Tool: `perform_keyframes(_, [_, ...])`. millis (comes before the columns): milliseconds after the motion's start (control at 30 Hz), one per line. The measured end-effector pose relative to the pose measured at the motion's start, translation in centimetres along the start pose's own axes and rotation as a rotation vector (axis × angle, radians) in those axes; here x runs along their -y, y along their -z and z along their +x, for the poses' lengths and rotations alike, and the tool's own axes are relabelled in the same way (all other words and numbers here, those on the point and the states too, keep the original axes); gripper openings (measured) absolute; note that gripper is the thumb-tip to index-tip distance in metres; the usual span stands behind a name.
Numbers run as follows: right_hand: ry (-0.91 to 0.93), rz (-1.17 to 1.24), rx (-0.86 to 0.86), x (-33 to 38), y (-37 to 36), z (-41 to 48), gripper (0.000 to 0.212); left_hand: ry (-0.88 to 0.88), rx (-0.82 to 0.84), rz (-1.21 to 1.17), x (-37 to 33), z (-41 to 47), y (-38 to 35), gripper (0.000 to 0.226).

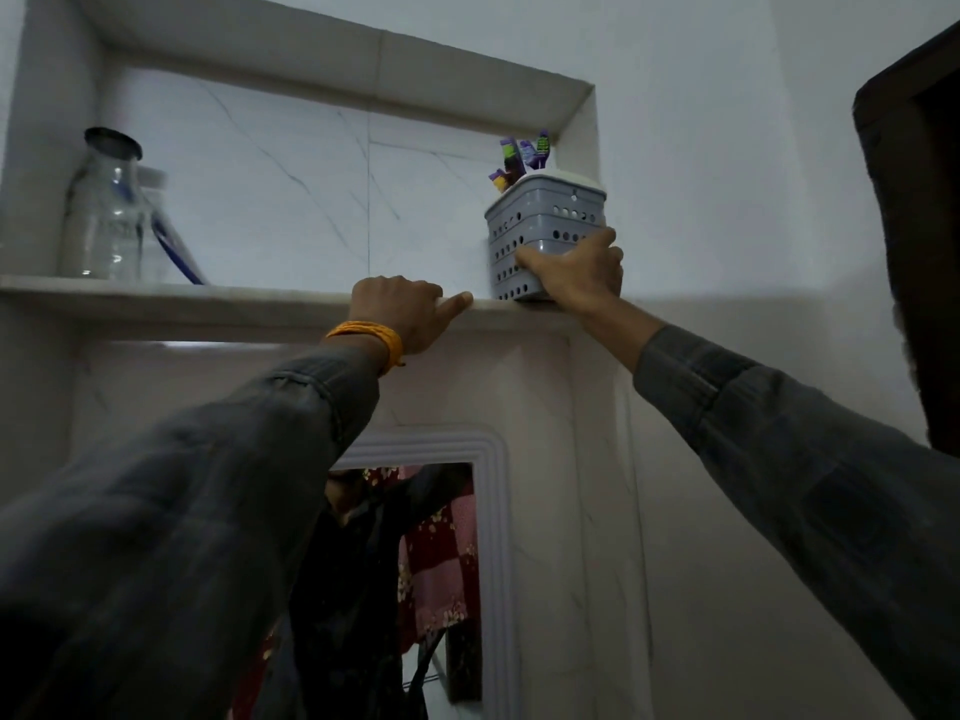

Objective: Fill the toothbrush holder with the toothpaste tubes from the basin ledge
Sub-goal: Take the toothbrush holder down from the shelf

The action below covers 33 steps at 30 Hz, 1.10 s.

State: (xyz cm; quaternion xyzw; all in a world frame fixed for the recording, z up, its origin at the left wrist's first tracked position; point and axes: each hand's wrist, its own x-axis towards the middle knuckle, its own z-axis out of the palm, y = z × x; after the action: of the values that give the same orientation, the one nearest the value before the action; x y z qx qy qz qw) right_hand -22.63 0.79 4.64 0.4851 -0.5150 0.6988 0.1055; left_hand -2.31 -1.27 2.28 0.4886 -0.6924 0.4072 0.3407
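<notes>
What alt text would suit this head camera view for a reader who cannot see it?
A person's right hand grips a grey perforated toothbrush holder with purple items sticking out, standing on a high marble shelf. The left hand rests on the shelf edge, and a glass jar stands far left.

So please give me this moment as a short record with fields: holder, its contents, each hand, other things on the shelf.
holder: grey perforated toothbrush holder, upright at the right end of the shelf
contents: purple items sticking out at the top; kind unclear
right hand: grips the holder's lower front
left hand: rests on the shelf edge, holds nothing
other: clear glass jar at the left end
</notes>
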Motion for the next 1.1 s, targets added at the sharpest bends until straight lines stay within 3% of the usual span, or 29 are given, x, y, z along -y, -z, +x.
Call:
perform_keyframes(167, [0.007, 0.103, -0.009, 0.3, 4.3, -2.6, 0.116, -0.030, -0.039, -0.070, -0.4, -2.5, 0.4, 0.048])
perform_keyframes(300, [0.036, 0.198, 0.092, -1.7, 7.9, -7.9, 0.099, -0.063, -0.156, -0.297, -0.2, -7.4, 0.8, 0.047])
perform_keyframes(400, [0.002, 0.236, 0.197, -6.0, 8.6, -14.1, 0.091, -0.038, -0.172, -0.394, -0.2, -13.0, 0.2, 0.048])
perform_keyframes(467, [-0.060, 0.234, 0.244, -10.0, 8.0, -19.3, 0.104, -0.002, -0.140, -0.442, -0.1, -17.8, -1.0, 0.046])
perform_keyframes(667, [-0.362, 0.197, 0.448, -21.4, 6.8, -38.3, 0.101, 0.158, 0.086, -0.454, 0.1, -35.5, -6.9, 0.045])
perform_keyframes(833, [-0.591, 0.098, 0.510, -27.9, 7.0, -53.6, 0.122, 0.229, 0.376, -0.351, -1.1, -49.0, -10.7, 0.054])
perform_keyframes(967, [-0.716, 0.057, 0.572, -31.4, 7.6, -61.8, 0.129, 0.280, 0.573, -0.345, -1.9, -56.2, -13.1, 0.057])
perform_keyframes(1100, [-0.828, -0.062, 0.616, -34.6, 8.0, -66.6, 0.121, 0.354, 0.741, -0.362, -2.3, -61.6, -14.5, 0.051])
